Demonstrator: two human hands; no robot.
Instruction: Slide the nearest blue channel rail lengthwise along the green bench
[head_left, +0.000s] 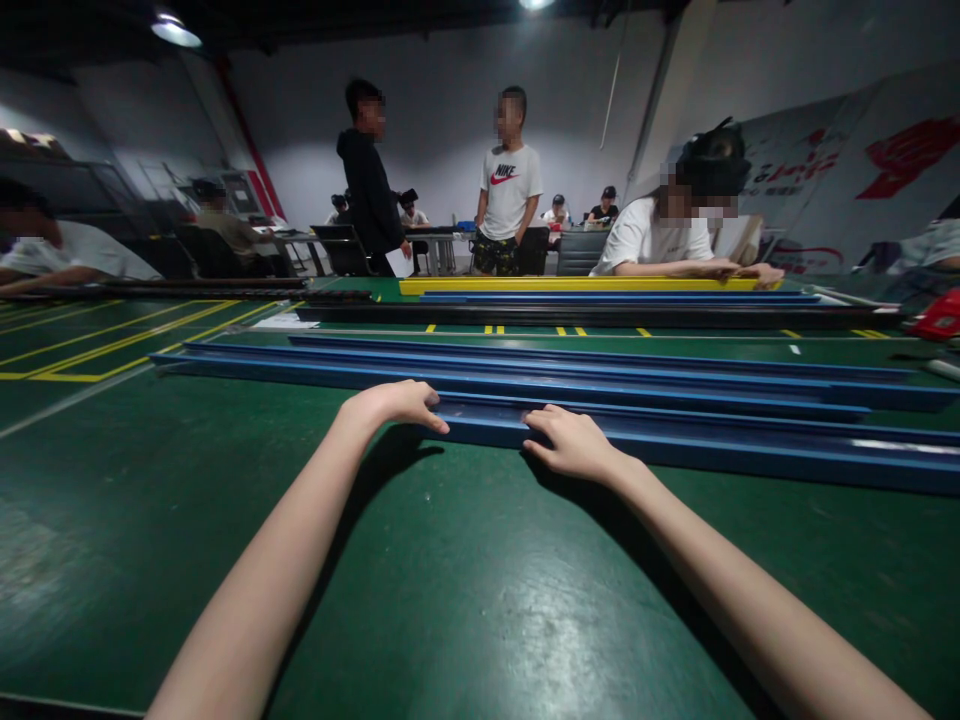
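A long blue channel-shaped strip [697, 446] lies on the green table, nearest to me, and runs out of view on the right. My left hand [397, 402] grips it at its left end, thumb against the front side and fingers over the top. Further right along the same strip, my right hand [571, 440] holds it with curled fingers reaching over its front edge. Parts of the fingers on both hands are hidden. Just behind lie several more blue strips [360, 372], parallel and close together.
Farther back, a black strip [600, 317] and a yellow strip [585, 286] lie across the green table [450, 580]. Beyond them a co-worker [664, 232] leans over with hands at the yellow strip. Two people stand behind. A red object [937, 318] sits at the right edge.
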